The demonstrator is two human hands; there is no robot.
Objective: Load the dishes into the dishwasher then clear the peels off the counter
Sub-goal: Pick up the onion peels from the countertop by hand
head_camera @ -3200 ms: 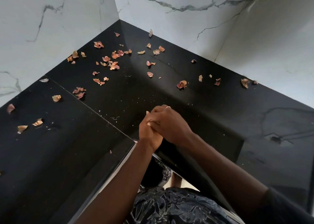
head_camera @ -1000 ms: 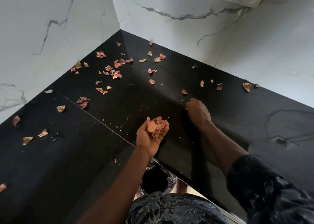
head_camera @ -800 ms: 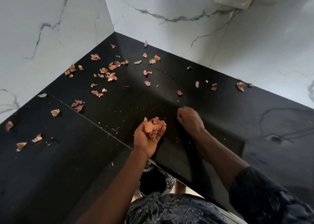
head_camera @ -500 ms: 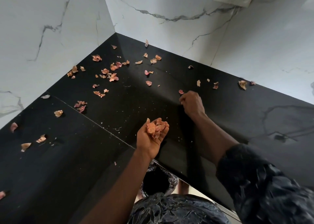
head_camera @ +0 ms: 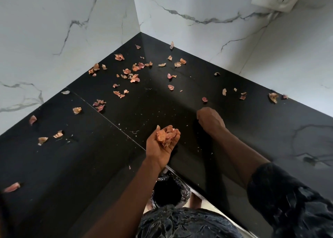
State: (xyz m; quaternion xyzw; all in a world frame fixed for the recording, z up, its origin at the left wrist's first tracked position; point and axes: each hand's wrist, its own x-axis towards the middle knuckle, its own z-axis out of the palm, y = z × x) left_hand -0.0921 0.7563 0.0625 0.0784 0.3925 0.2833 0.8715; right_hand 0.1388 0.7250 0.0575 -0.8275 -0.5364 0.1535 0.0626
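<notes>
Black counter (head_camera: 158, 109) corner, marble walls (head_camera: 72, 30) closing back left and back right. Thin peels (head_camera: 135, 79) lie flat, thickest toward corner. Left hand (head_camera: 162, 144), cupping peels, and right hand (head_camera: 210, 119) occupy front middle; lined bin (head_camera: 167, 191) below edge.

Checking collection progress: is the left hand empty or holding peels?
Holding: the left hand, palm up with fingers curled, cups a small pile of peels.
</notes>
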